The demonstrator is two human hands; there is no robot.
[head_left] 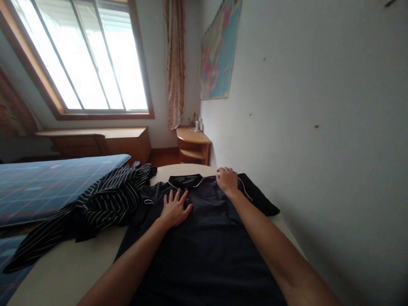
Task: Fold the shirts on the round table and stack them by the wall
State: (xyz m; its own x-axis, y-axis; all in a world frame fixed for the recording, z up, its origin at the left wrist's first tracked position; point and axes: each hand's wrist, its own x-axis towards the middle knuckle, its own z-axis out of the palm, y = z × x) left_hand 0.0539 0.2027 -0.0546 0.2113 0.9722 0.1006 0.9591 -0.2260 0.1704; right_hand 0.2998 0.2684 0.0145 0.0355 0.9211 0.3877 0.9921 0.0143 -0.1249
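Right fingers touch the shirt's top edge, wall nearby.

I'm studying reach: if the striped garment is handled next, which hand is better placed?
Probably the left hand: it rests spread on the dark shirt, nearer the striped garment. The right hand touches the same shirt, farther from that garment.

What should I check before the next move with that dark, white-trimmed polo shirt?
1. Dark, white-trimmed polo shirt lying on the round-edged cream tabletop: ok.
2. Bare left hand open and flat on its chest: ok.
3. Bare right hand gripping the shoulder: cannot tell; it rests there.
4. Black-and-white striped garment well apart from the shirt: not ok, no clear gap shows.
5. Lower hem straight: cannot tell, out of frame.
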